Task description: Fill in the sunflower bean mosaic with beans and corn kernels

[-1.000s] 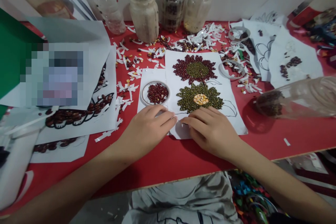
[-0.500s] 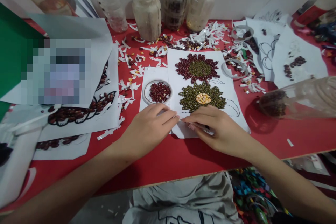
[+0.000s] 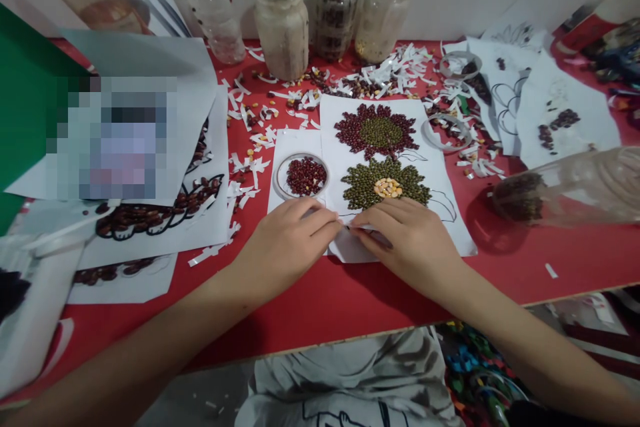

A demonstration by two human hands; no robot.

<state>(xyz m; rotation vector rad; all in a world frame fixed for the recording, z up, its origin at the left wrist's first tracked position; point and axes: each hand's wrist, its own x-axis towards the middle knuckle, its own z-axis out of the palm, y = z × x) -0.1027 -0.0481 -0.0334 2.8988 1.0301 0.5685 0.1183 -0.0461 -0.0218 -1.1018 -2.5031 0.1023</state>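
A white sheet [image 3: 332, 155] bears two seed-covered flowers: a dark red bean flower [image 3: 350, 147] with a green centre, and a green bean flower [image 3: 357, 187] with a corn-kernel centre. Over the sheet's lower left part, my left hand [image 3: 295, 237] has its thumb and fingers pinched together. Facing it, my right hand [image 3: 413, 240] is also pinched, just below the green flower. The fingertips of both nearly meet; a small whitish bit may be between them, too tiny to name. Beside my left hand lies a round lid [image 3: 276, 180] of red beans [image 3: 306, 175].
Glass jars [image 3: 283, 33] stand along the wall amid paper shreds [image 3: 395, 70] and loose seeds. A clear jar [image 3: 575, 187] lies on its side at right. Papers with seed pictures [image 3: 215, 147] are at left; more sheets [image 3: 590, 100] lie at far right.
My right hand has tilted, its fingers drawn closer together over the sheet. My left hand stays almost where it was. The view has shifted slightly.
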